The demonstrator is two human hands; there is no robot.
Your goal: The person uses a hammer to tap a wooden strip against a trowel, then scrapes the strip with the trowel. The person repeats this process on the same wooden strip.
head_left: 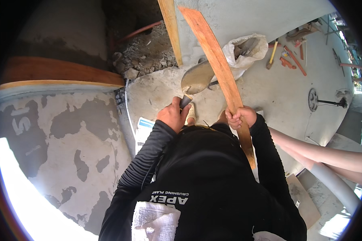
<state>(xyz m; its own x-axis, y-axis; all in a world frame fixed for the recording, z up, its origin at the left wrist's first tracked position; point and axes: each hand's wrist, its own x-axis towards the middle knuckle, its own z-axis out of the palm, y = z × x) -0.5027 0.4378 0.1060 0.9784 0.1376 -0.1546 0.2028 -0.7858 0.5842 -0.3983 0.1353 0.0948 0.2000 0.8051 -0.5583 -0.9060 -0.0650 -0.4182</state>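
Note:
My right hand [242, 117] is closed around a long reddish-brown wooden board [218, 54]. The board slants from the upper middle of the view down past my right forearm. My left hand [173, 115] grips a short dark cylindrical piece with a pale end [185, 101]; most of it is hidden in my fingers, and its kind is unclear. Just beyond that hand lies a rounded, tan-grey scoop-like blade or pan [198, 76]. The board passes over its right side.
A white sack [245, 50] stands behind the board. Farther right on the floor lie a yellow-handled hammer [272, 54] and orange-red pieces [295, 60]. A fan [313, 99] is at right, near long pale pipes [321, 154]. Rubble [142, 60] lies beyond a patchy wall [84, 132].

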